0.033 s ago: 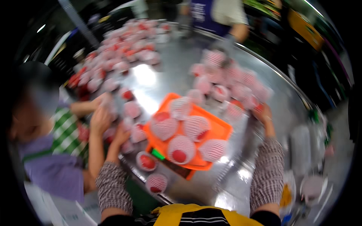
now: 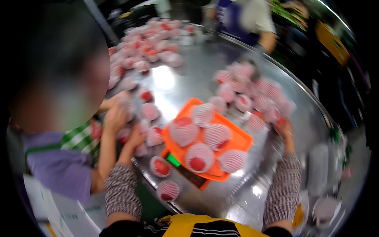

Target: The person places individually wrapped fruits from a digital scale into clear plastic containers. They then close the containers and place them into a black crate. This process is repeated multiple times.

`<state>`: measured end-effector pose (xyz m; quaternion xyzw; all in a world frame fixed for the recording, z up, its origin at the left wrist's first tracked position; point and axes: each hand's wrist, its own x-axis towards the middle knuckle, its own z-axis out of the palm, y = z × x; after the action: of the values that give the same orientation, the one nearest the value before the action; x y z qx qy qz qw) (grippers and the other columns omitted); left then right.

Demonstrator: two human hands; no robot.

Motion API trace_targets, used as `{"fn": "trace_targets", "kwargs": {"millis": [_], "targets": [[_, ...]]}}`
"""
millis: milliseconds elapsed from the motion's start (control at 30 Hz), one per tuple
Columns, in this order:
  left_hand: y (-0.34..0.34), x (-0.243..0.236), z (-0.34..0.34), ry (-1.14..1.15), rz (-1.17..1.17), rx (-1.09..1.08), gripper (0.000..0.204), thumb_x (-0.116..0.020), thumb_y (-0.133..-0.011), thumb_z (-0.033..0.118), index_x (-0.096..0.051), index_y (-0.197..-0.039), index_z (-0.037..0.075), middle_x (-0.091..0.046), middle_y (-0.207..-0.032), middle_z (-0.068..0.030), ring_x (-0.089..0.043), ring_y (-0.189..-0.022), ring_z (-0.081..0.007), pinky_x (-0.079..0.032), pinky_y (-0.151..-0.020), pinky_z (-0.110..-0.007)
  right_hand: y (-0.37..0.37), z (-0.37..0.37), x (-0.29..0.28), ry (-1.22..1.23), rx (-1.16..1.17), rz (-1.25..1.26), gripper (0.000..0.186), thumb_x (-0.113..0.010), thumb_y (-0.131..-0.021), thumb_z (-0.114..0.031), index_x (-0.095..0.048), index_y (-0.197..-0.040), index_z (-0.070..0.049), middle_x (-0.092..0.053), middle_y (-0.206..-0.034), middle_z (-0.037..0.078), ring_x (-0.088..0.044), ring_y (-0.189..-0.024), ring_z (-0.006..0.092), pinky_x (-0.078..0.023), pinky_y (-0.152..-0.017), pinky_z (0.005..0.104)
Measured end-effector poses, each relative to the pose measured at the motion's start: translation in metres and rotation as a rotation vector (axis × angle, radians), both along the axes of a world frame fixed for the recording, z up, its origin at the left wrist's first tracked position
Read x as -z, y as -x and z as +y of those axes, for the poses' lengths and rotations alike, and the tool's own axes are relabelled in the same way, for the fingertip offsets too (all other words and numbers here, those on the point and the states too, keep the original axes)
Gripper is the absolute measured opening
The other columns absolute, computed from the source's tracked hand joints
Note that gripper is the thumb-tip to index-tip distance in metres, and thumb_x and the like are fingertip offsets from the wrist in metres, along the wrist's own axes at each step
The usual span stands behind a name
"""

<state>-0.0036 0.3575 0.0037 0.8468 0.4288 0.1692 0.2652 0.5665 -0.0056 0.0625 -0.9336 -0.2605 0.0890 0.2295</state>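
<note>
My left hand (image 2: 136, 139) reaches among red fruits in pink-white foam nets, close to a netted fruit (image 2: 154, 136); blur hides how its fingers sit. At the right-hand pile, my right hand (image 2: 285, 129) curls round a netted red fruit (image 2: 272, 114) at the near edge. Between my arms an orange tray (image 2: 245, 139) holds several netted fruits (image 2: 199, 158). It rests on a dark device with a green lit display (image 2: 173, 159), probably a scale. Two more netted fruits, one (image 2: 160, 166) above the other (image 2: 168, 190), lie left of it by the table edge.
A shiny metal table (image 2: 189, 67) carries a large heap of netted fruits (image 2: 148, 41) at the far left. On my left a co-worker's hands (image 2: 115, 116) hold a netted fruit. Across the table another person's gloved hand (image 2: 256, 55) touches the right pile. Clear plastic containers (image 2: 318, 162) stand at right.
The table and everything on it sit slightly farther right in the picture. The left co-worker's head fills more of the view. Both my hands keep about the same places among the fruits.
</note>
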Motion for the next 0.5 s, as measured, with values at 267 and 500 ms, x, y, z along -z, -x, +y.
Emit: {"fn": "trace_targets", "kwargs": {"millis": [267, 500], "targets": [[-0.011, -0.021, -0.017, 0.111, 0.261, -0.118, 0.076, -0.064, -0.079, 0.033, -0.034, -0.142, 0.003, -0.046, -0.135, -0.0286, -0.045, -0.126, -0.0409, -0.039, -0.104, -0.044, 0.050, 0.063, -0.029, -0.582, -0.357, -0.174, 0.044, -0.075, -0.075, -0.017, -0.060, -0.115, -0.003, -0.064, -0.106, 0.016, -0.060, -0.102, 0.0326, -0.047, -0.091, 0.0369], [-0.018, -0.032, -0.030, 0.022, 0.228, -0.143, 0.072, -0.066, -0.079, 0.029, -0.037, -0.141, 0.005, -0.045, -0.137, -0.0253, -0.041, -0.131, -0.0388, -0.034, -0.108, -0.043, 0.206, 0.148, -0.112, -0.428, -0.971, -0.117, 0.057, -0.077, -0.069, -0.013, -0.056, -0.121, -0.006, -0.056, -0.121, 0.017, -0.054, -0.114, 0.0358, -0.044, -0.097, 0.0415]]}}
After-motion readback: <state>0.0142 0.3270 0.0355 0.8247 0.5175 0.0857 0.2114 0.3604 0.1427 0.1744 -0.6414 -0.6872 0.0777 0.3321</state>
